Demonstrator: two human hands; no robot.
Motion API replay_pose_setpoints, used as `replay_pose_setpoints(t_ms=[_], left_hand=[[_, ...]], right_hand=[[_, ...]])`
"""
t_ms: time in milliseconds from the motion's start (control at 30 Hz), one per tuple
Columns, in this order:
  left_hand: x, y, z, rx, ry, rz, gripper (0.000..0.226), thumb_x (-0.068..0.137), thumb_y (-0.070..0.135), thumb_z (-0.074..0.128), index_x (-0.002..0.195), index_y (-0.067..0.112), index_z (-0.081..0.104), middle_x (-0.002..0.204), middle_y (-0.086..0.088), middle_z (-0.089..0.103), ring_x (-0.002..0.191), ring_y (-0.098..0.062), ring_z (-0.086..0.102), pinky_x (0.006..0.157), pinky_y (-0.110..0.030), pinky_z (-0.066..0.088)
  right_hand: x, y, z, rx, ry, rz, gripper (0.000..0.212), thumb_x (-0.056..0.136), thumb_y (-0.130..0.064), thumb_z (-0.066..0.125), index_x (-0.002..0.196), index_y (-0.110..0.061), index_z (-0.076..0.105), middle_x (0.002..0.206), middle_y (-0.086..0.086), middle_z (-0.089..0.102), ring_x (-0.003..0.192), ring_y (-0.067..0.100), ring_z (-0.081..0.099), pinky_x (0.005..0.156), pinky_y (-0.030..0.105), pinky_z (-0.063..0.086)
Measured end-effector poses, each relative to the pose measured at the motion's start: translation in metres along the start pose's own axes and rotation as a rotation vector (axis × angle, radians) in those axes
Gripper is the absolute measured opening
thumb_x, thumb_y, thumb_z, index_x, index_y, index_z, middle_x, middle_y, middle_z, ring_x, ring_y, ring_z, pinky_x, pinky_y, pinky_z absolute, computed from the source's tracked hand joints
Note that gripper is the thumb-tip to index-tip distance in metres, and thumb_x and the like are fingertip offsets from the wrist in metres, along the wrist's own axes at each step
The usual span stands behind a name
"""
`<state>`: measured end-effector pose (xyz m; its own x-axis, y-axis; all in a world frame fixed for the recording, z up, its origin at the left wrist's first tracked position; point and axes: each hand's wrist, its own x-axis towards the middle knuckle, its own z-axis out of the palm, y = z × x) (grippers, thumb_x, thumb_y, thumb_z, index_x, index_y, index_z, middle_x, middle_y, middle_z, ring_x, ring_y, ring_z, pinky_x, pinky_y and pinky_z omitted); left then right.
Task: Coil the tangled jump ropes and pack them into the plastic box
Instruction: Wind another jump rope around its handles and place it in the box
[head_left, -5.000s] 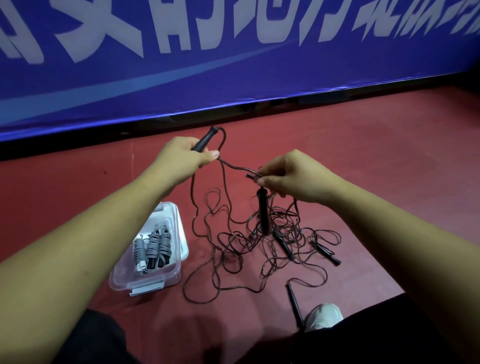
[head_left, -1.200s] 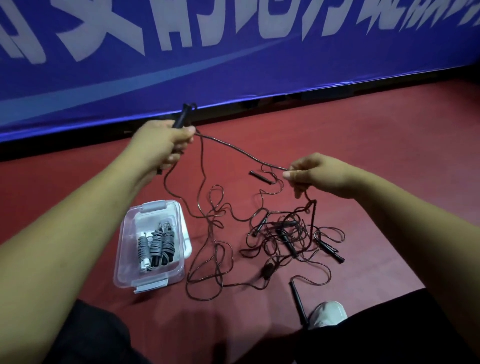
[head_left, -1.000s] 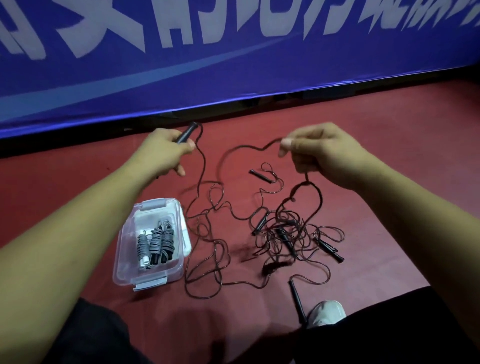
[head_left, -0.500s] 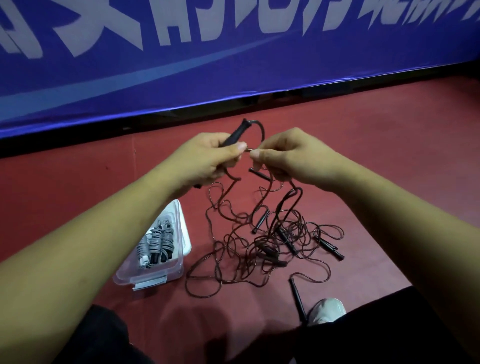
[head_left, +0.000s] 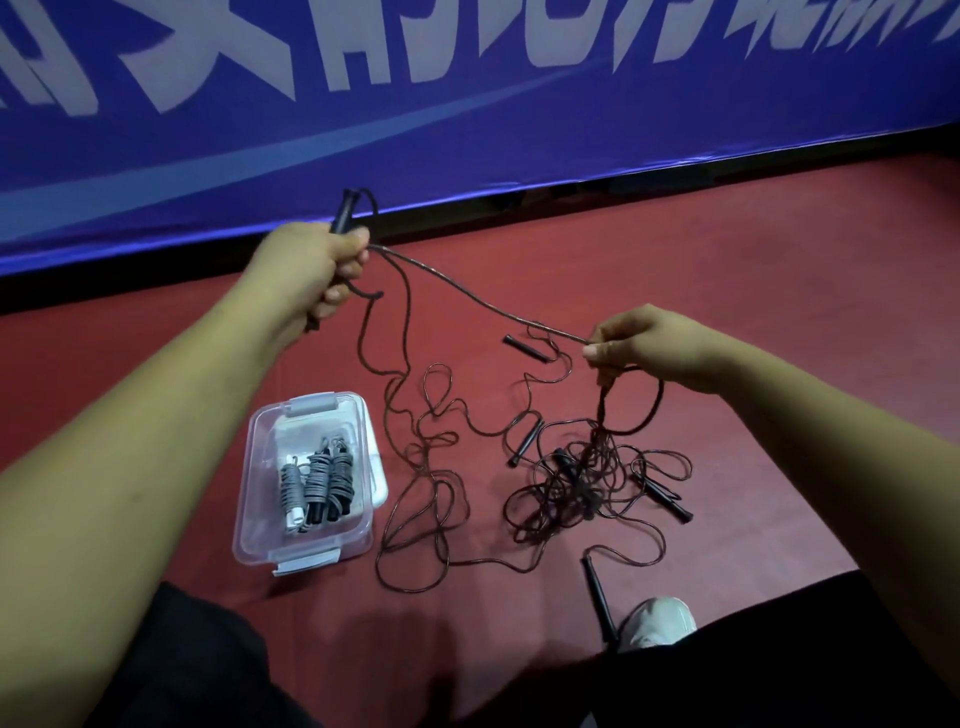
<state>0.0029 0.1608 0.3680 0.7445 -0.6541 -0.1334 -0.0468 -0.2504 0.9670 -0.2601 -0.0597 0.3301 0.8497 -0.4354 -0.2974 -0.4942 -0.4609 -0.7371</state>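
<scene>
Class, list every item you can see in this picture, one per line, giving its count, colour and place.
plastic box: one, clear, on the floor at left.
coiled ropes: three bundles, grey and black, inside the plastic box.
tangled ropes: count unclear, dark, on the floor right of the box.
loose handles: at least four, black, among the tangle.
held handle: one, black, in the left hand.
stretched rope: one, dark, between both hands.
banner: one, blue with white lettering, behind.
floor: red.
shoe: one, white, bottom right.
left hand: grips the held handle.
right hand: fingers pinch the stretched rope.
</scene>
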Motion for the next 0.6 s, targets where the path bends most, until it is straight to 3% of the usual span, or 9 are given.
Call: replay_pose_setpoints(t_ms=[67,133,200,267,300,400,467,600], left_hand=[[0.001,-0.011,-0.001,0.314,-0.003,-0.014,0.017,0.099,0.020,0.054,0.083,0.016,0.057,0.072,-0.001,0.059,0.033,-0.005,0.046,0.036,-0.017,0.028],[0.001,-0.017,0.002,0.556,-0.021,0.026,0.006,0.097,0.016,0.059,0.096,0.014,0.064,0.093,-0.008,0.069,0.039,-0.008,0.059,0.055,-0.024,0.046],[-0.004,-0.014,0.013,0.599,-0.039,0.118,0.011,0.095,0.015,0.062,0.105,0.014,0.067,0.097,-0.010,0.069,0.043,-0.008,0.063,0.070,-0.021,0.049],[-0.019,-0.004,0.030,0.436,-0.127,0.206,0.014,0.096,0.012,0.061,0.109,0.013,0.068,0.089,-0.008,0.069,0.042,-0.005,0.060,0.051,-0.011,0.042],[-0.028,0.002,0.040,0.338,-0.207,0.214,0.016,0.097,0.012,0.060,0.111,0.012,0.067,0.087,-0.009,0.070,0.044,-0.006,0.061,0.042,-0.013,0.035],[-0.049,0.009,0.062,0.219,-0.458,0.189,0.020,0.099,0.018,0.056,0.116,0.013,0.066,0.077,-0.005,0.072,0.048,-0.013,0.061,0.040,-0.019,0.023],[-0.056,0.009,0.067,0.223,-0.560,0.182,0.017,0.100,0.022,0.054,0.106,0.010,0.064,0.062,0.001,0.065,0.042,-0.011,0.054,0.039,-0.018,0.023],[-0.055,0.011,0.065,0.203,-0.480,0.218,0.015,0.097,0.021,0.059,0.090,0.008,0.060,0.059,-0.002,0.043,0.040,-0.010,0.037,0.038,-0.015,0.026]], right_hand=[[-0.001,-0.008,-0.001,0.010,0.064,-0.028,0.015,0.092,-0.020,0.069,0.080,-0.011,0.072,0.074,0.012,0.069,0.071,0.018,0.065,0.086,0.042,0.053],[-0.003,-0.022,0.003,-0.058,0.077,-0.064,0.015,0.092,-0.021,0.069,0.081,-0.012,0.074,0.068,0.008,0.066,0.064,0.015,0.061,0.074,0.036,0.052],[-0.006,-0.040,0.011,-0.167,0.061,-0.102,0.015,0.091,-0.022,0.070,0.080,-0.013,0.074,0.063,0.003,0.063,0.058,0.012,0.057,0.063,0.029,0.049],[-0.009,-0.058,0.021,-0.203,0.037,-0.143,0.019,0.092,-0.022,0.069,0.074,-0.017,0.072,0.059,0.003,0.062,0.051,0.010,0.053,0.053,0.023,0.043],[-0.010,-0.066,0.025,-0.192,0.039,-0.168,0.020,0.092,-0.023,0.069,0.073,-0.018,0.072,0.059,0.003,0.061,0.050,0.009,0.052,0.051,0.021,0.041],[-0.015,-0.087,0.030,-0.082,0.091,-0.263,0.017,0.091,-0.021,0.070,0.076,-0.015,0.074,0.060,0.001,0.061,0.050,0.007,0.052,0.050,0.019,0.041],[-0.020,-0.095,0.029,-0.026,0.108,-0.309,0.015,0.091,-0.016,0.069,0.079,-0.011,0.075,0.062,0.001,0.064,0.053,0.007,0.055,0.052,0.019,0.043],[-0.023,-0.094,0.027,-0.047,0.046,-0.294,0.015,0.093,-0.025,0.068,0.081,-0.018,0.073,0.072,0.007,0.070,0.062,0.007,0.061,0.062,0.023,0.047]])
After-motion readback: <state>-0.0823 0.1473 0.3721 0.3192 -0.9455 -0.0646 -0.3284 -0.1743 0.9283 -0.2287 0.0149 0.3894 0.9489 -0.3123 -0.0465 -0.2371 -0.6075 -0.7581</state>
